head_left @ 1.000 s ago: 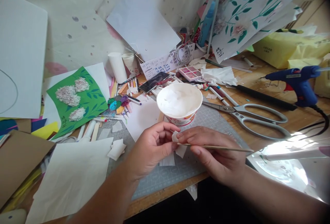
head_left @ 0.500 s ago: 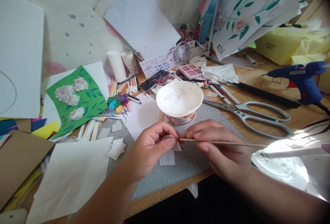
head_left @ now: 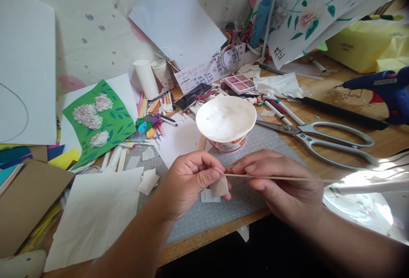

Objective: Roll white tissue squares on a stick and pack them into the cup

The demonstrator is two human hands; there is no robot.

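Note:
My left hand point(head_left: 188, 180) pinches a small white paper piece point(head_left: 219, 185) between thumb and fingers, just above the grey cutting mat point(head_left: 223, 214). My right hand point(head_left: 281, 188) grips a thin wooden stick point(head_left: 281, 178) whose left tip meets the paper piece at my left thumb. The stick lies nearly level and runs off to the right. Right behind both hands stands a round paper tub point(head_left: 226, 122) filled with white paste.
Large metal scissors point(head_left: 322, 141) lie right of the tub. A blue glue gun point(head_left: 386, 92) rests at far right. Green flower card point(head_left: 97, 120), markers, paper cups point(head_left: 153, 77), a phone point(head_left: 193, 96), white sheets and cardboard crowd the left. Table edge runs below my hands.
The paper piece has turned downward and now hangs below my left thumb. Both hands stayed close together in front of the tub; the view shifted slightly.

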